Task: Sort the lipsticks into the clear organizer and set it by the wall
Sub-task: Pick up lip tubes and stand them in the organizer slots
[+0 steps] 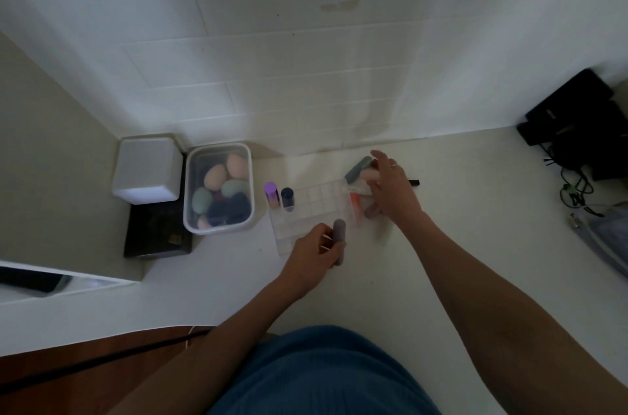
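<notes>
Grey lipstick [339, 241] gripped in left hand [314, 260]; right hand [394, 188] spread over tubes by organizer [306, 210]. Light, slick, rigid; pinch mid-barrel.

A white counter [458, 210] meets a white tiled wall [289, 57], with a white box [147, 169] in the left corner atop a black tray [156, 237], beside a clear tub [219, 190] of makeup sponges, and black cables [574, 183] far right.
</notes>
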The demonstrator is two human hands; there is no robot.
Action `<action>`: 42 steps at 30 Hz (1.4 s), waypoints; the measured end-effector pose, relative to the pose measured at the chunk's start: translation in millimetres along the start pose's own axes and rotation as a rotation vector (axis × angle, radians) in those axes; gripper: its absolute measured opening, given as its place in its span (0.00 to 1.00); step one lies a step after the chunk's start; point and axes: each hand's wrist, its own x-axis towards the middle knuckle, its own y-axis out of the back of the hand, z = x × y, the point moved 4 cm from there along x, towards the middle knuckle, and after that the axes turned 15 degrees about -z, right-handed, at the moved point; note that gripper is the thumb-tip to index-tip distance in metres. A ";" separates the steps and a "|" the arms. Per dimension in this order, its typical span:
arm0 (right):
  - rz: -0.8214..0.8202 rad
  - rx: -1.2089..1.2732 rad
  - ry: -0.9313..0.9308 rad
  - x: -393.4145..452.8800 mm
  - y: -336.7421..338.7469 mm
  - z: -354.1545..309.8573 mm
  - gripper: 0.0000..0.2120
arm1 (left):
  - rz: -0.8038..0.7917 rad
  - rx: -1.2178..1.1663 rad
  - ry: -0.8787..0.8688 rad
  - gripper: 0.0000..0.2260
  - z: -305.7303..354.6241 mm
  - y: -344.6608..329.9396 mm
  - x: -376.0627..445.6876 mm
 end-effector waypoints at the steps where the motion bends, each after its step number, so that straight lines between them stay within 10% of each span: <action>1: -0.005 -0.006 -0.001 -0.6 0.8 0.3 0.29 | -0.003 -0.002 -0.003 0.04 0.5 -0.6 0.0; 16: -0.038 -0.056 -0.009 1.5 -3.7 -0.3 0.23 | 0.017 -0.117 0.011 0.03 3.1 1.2 -2.0; 22: 0.376 0.084 0.210 -38.8 5.2 -20.3 0.16 | 0.019 -0.396 0.039 0.03 4.7 2.0 0.8; 36: -0.157 0.654 0.220 -66.5 -46.3 -46.4 0.08 | -0.059 -0.378 0.043 0.19 1.5 3.9 -4.8; 42: 0.085 0.523 0.308 -67.0 -26.6 -67.1 0.09 | 0.062 -0.452 0.042 0.17 7.5 10.8 -8.3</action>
